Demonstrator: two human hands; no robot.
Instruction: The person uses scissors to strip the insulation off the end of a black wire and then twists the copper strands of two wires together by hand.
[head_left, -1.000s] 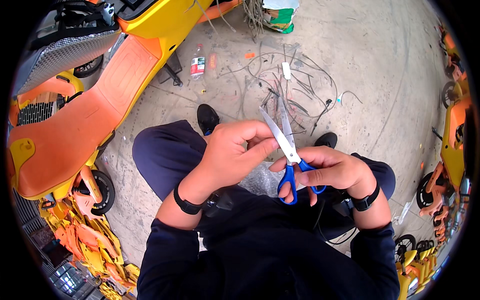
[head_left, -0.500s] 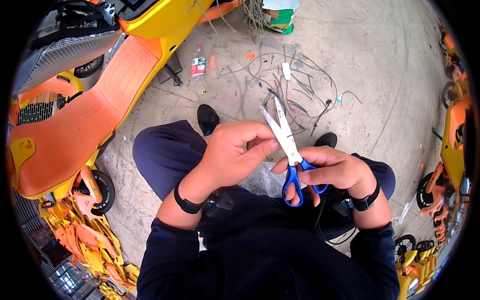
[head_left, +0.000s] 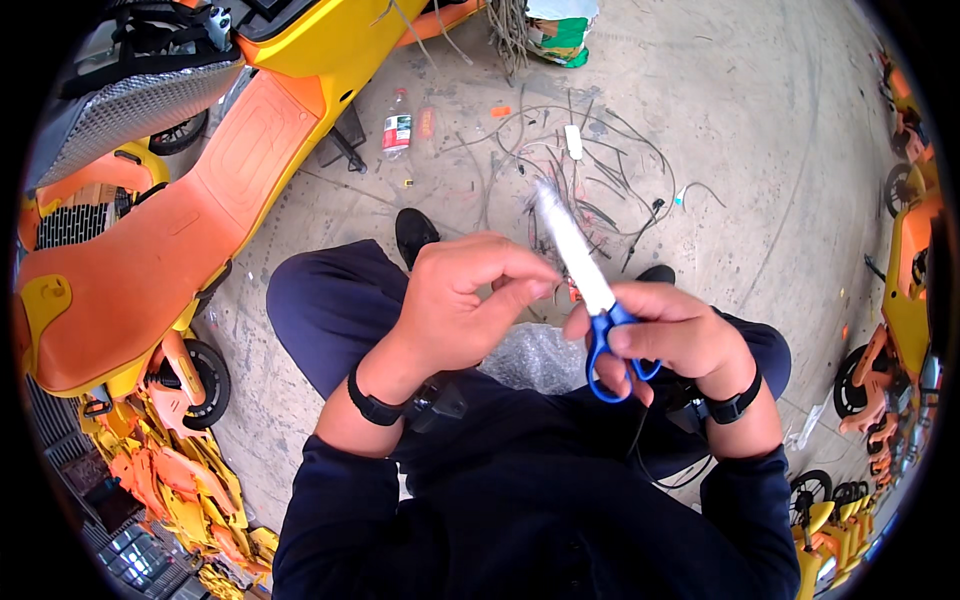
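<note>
The right hand (head_left: 675, 325) was curled round blue-handled scissors (head_left: 590, 275), in front of the body. Just beside them, the left hand (head_left: 465, 305) had thumb and forefinger pinched together; whether they gripped anything could not be told. The scissor blades, parted half a second earlier, now lay together, blurred. Farther out, loose wires (head_left: 598, 213) littered the grey concrete floor (head_left: 760, 130). Near them were a clear bottle (head_left: 397, 130), contents unclear, and a green-and-white bag (head_left: 560, 40), its inside hidden. An orange-and-yellow scooter (head_left: 230, 170) stood at left.

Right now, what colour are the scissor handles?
The scissor handles are blue, clearest in the head view.
</note>
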